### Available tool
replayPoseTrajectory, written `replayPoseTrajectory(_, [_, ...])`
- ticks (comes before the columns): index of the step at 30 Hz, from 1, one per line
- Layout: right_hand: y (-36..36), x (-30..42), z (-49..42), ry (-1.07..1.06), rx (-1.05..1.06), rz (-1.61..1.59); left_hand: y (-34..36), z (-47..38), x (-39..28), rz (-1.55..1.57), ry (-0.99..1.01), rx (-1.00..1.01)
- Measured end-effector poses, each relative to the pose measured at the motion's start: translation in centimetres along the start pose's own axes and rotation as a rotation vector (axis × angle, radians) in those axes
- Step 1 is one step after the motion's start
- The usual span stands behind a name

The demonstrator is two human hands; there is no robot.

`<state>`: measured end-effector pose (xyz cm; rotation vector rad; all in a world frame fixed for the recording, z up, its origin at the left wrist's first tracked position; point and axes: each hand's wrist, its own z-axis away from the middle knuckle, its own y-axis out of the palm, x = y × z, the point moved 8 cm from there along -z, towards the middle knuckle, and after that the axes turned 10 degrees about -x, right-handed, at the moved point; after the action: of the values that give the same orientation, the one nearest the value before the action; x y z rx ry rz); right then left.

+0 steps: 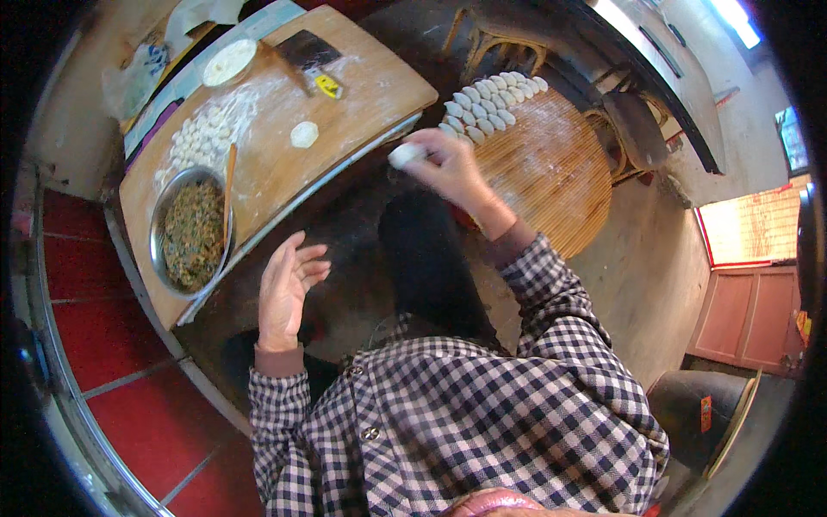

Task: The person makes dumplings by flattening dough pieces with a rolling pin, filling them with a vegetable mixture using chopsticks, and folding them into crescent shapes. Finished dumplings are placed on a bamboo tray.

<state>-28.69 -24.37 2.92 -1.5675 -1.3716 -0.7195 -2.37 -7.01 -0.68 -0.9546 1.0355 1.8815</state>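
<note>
My right hand (446, 165) is raised between the table and the round mat, its fingers closed on a whitish dumpling (407, 156). Beyond it, rows of folded dumplings (484, 106) lie on the far left part of the round slatted mat (555, 174). My left hand (294, 284) hangs in front of the table edge, fingers apart and holding nothing. On the wooden board (362, 84) lie one flat dough wrapper (304, 134) and a heap of floured dough pieces (203, 137). A metal bowl (155, 226) of chopped filling stands at the near left, a wooden stick (230, 194) resting in it.
At the back of the board are a bowl of flour (229, 62), a dark flat sheet (307, 49) and a yellow packet (328, 86). Cane chairs (504, 48) stand behind the mat. A dark round container (691, 413) stands on the floor at lower right.
</note>
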Motion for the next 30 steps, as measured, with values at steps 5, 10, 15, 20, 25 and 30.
replayPoseTrajectory(5, [-16.1,-14.3,-3.6,0.232,-0.489,0.145,-2.4,-0.6,2.2,-0.006,-0.079,-0.130])
replayPoseTrajectory(10, [-23.5,-20.9,-6.3,0.182,-0.521,0.436,-1.7,-0.6,4.2,-0.041,-0.162,-0.197])
replayPoseTrajectory(15, [-23.4,-23.8,-7.7,0.252,-0.391,0.602,-0.5,-0.9,5.0,-0.054,-0.209,-0.205])
replayPoseTrajectory(20, [-22.9,-25.0,-8.1,0.264,-0.343,0.776,-0.1,-1.2,5.2,-0.062,-0.221,-0.211])
replayPoseTrajectory(25, [-23.2,-26.1,-8.0,0.245,-0.363,0.771,0.1,-1.2,5.7,-0.060,-0.222,-0.226])
replayPoseTrajectory(30, [-23.4,-25.9,-8.0,0.224,-0.359,0.609,-0.1,-1.3,6.1,-0.048,-0.218,-0.208])
